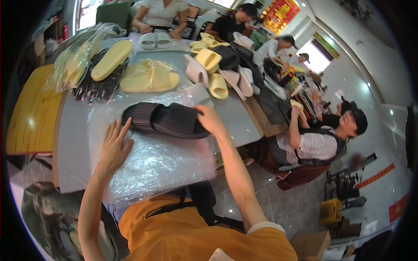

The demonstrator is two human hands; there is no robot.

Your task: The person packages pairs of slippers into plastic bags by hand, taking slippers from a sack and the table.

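A black ribbed slide sandal lies on a stack of clear plastic bags spread over the grey table. My right hand grips the sandal's right end, fingers curled over its edge. My left hand rests flat on the plastic just left of and below the sandal, fingers spread, holding nothing.
Yellow slides in plastic, a bagged black and yellow pair and loose pink, yellow and black slides crowd the far half of the table. Several people sit at the far end and along the right side. A yellow bench stands left.
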